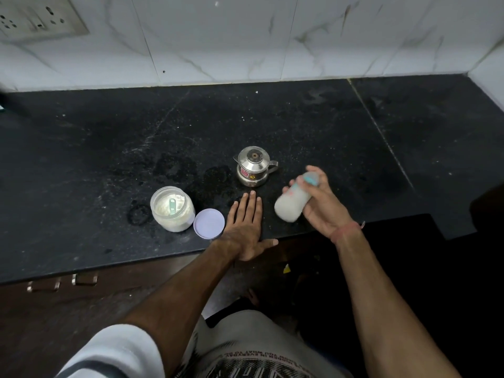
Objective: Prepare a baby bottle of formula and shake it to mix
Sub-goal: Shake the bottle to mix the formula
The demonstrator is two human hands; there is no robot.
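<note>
A shiny black stone counter (pixel 109 159) lies flat under the left hand (pixel 245 227). Past the fingertips stands a white marble tile wall (pixel 218 36). Far off to the left of that hand, up high, sits a grey metal socket plate (pixel 35 17) - it looks smudged. Below and to the left of the left hand are two small metal drawer handles (pixel 43 285) on a brown wooden cupboard (pixel 81 309). A thin pale line (pixel 381 132) crosses the counter beyond the right hand (pixel 321 208).

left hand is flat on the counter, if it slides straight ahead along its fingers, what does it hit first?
Most likely the steel kettle. The left hand lies flat on the black counter, fingers pointing up and slightly right in the head view, toward the kettle's base. Bare counter lies between; a slightly leftward path could miss it.
</note>
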